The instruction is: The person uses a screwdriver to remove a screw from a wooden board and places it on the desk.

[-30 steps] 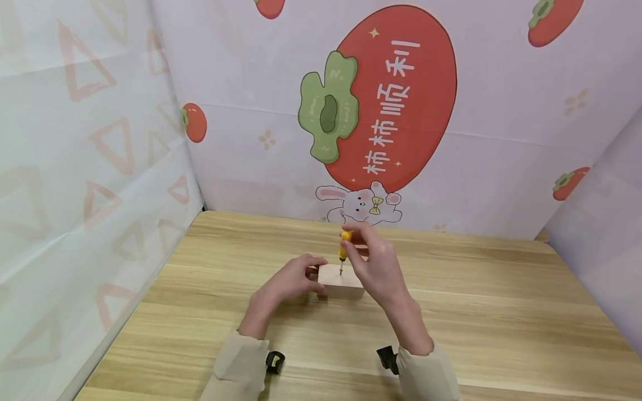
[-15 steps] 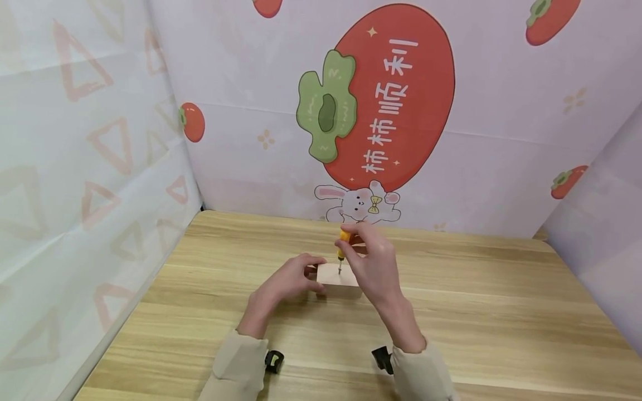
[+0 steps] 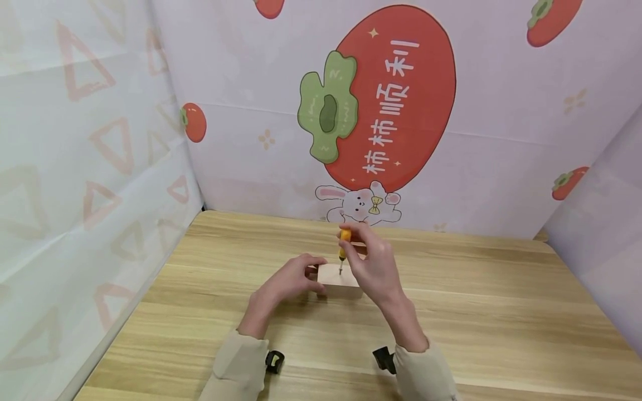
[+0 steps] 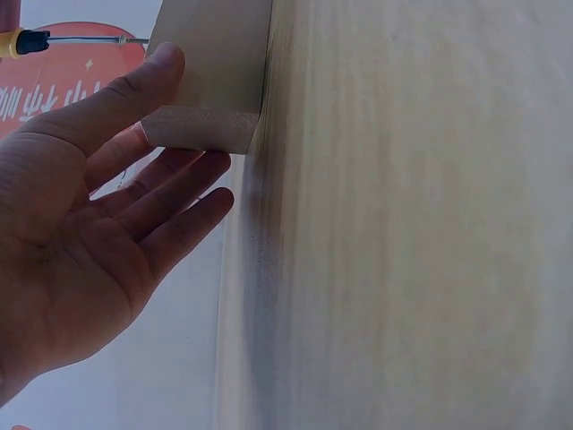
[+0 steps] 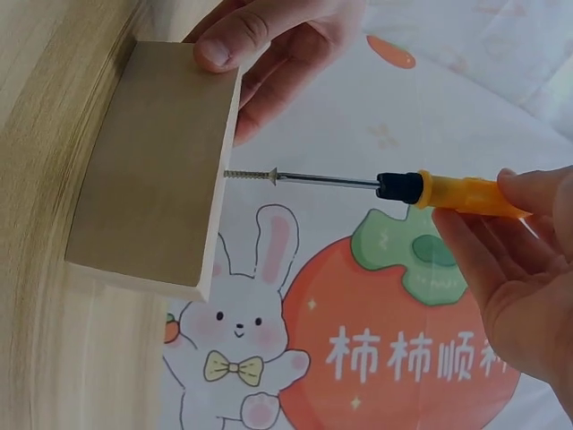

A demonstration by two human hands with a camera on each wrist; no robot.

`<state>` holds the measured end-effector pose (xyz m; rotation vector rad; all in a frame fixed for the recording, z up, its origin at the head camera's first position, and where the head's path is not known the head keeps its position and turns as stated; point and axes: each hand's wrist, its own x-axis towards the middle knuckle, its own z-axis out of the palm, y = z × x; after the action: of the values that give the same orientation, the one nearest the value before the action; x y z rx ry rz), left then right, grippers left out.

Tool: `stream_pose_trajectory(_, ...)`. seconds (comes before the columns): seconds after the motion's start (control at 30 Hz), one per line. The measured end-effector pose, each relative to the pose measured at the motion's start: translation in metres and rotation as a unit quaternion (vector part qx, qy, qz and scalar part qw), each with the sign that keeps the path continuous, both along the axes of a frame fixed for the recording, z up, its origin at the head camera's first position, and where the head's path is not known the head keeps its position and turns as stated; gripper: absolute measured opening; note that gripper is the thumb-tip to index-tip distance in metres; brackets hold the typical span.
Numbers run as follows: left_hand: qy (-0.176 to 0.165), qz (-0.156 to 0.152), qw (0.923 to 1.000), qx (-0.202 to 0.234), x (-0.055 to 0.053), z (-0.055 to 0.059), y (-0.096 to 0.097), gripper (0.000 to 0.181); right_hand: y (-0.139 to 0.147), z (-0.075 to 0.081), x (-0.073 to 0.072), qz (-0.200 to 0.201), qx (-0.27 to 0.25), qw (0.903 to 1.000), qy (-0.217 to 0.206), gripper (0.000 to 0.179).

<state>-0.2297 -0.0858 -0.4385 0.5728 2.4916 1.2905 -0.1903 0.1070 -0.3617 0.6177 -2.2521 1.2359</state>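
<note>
A pale wooden block (image 3: 331, 274) rests on the table. My left hand (image 3: 288, 281) grips its left end, with the thumb (image 4: 161, 67) on the near face and fingers behind. A screw (image 5: 251, 175) stands upright in the block's top, much of its thread showing above the wood. The tip of a screwdriver (image 5: 448, 191) with a yellow handle and black collar meets the screw head, its shaft in line with the screw. My right hand (image 3: 376, 264) pinches the handle between thumb and fingers, above the block.
The wood-grain table (image 3: 476, 312) extends to both sides. Behind it hangs a printed backdrop (image 3: 241, 167) with a large persimmon and a rabbit, and a patterned sheet (image 3: 100, 167) hangs at the left. Black wrist camera mounts (image 3: 275, 362) sit at the sleeves.
My right hand and wrist have shifted slightly to the left around the screwdriver. The left hand and block hold the same place, and the tool stays upright on the screw.
</note>
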Motion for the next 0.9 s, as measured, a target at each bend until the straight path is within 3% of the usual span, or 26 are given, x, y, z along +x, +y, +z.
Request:
stream_pose_trajectory(0.37,-0.003,0.000,1.0000,0.002,0.0000,0.0012,0.0008,0.051,-0.0040,-0.0038,0.0014,-0.061,0.007,0.9976,0.030,0.031)
stream_pose_trajectory(0.67,0.001,-0.002,1.0000,-0.002,-0.0001,0.0013,0.0006,0.053,0.0000,-0.0011,0.0006,-0.057,0.004,0.9972,0.049,0.028)
stream_pose_trajectory(0.9,0.006,-0.004,1.0000,0.002,0.0002,0.0007,0.0000,0.052,0.0012,0.0019,0.0016,-0.041,0.001,0.9992,0.007,0.035)
